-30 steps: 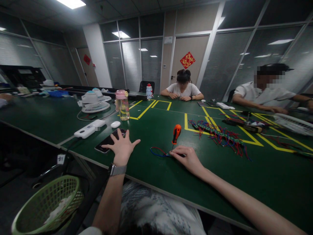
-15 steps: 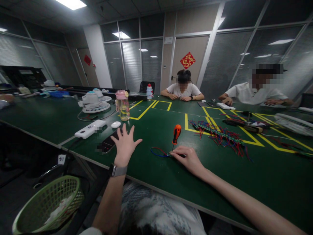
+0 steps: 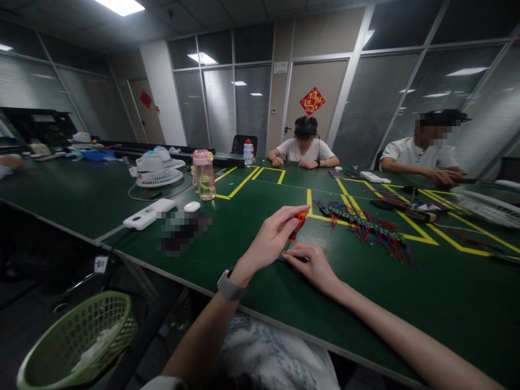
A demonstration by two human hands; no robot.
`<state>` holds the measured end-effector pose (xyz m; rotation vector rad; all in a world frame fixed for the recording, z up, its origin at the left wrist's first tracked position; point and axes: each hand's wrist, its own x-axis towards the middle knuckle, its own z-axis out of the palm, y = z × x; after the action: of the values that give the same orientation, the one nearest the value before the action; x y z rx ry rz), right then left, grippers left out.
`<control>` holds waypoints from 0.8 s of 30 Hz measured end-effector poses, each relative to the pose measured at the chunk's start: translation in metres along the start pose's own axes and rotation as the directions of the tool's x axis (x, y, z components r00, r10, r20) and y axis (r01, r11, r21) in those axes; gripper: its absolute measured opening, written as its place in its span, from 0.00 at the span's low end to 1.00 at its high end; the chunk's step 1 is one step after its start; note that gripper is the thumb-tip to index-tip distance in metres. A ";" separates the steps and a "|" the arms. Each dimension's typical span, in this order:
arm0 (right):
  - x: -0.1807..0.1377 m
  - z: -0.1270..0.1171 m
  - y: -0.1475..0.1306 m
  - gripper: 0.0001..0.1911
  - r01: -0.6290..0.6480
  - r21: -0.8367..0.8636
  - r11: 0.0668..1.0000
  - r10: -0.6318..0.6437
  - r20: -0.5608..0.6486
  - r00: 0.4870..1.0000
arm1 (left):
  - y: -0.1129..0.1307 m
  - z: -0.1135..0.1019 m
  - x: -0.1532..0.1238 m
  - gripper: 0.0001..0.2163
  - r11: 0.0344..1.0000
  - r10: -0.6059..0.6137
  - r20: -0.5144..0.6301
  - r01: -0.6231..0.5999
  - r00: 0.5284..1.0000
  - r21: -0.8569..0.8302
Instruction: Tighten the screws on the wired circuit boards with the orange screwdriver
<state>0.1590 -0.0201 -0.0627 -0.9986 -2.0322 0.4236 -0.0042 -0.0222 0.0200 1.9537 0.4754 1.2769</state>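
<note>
My left hand (image 3: 274, 235) is at the orange and black screwdriver (image 3: 299, 225), its fingers and thumb closed about the handle. The screwdriver stands nearly upright, with its shaft pointing down at my right fingertips. My right hand (image 3: 311, 265) rests on the green table and pinches a small circuit board (image 3: 281, 258) at the tip. Most of the board, and its red and blue wires, is hidden behind my left hand and wrist.
A row of wired circuit boards (image 3: 361, 219) lies to the right. A pink-lidded bottle (image 3: 204, 176), a white power bank (image 3: 149, 214) and small fans (image 3: 159, 170) stand left. Two people sit across the table (image 3: 244, 216). A green basket (image 3: 77, 336) is below.
My left hand has moved right from above the dark phone, spread open, to the screwdriver handle and closed on it. My right hand stays put. The right co-worker's hands have shifted.
</note>
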 end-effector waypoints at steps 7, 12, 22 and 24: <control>0.002 -0.001 0.001 0.09 -0.078 -0.060 0.995 0.082 0.086 0.993 | -0.004 -0.008 0.011 0.12 1.000 0.023 0.004 -0.023 1.000 0.021; 0.004 0.000 0.003 0.06 -0.130 -0.080 0.988 0.138 0.111 0.984 | -0.013 -0.011 0.014 0.10 0.993 0.040 -0.137 -0.025 0.990 0.115; 0.003 -0.005 0.009 0.10 -0.137 -0.010 0.991 0.137 0.169 0.976 | -0.022 -0.007 0.009 0.10 1.000 0.027 -0.265 -0.028 0.964 -0.001; 0.003 -0.005 0.010 0.10 -0.139 0.015 0.990 0.134 0.172 0.976 | -0.023 -0.006 0.009 0.08 0.993 0.078 -0.297 -0.049 0.952 0.107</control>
<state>0.1673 -0.0122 -0.0640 -1.1229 -2.1103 0.6271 -0.0039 0.0013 0.0093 1.8729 0.6399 1.6316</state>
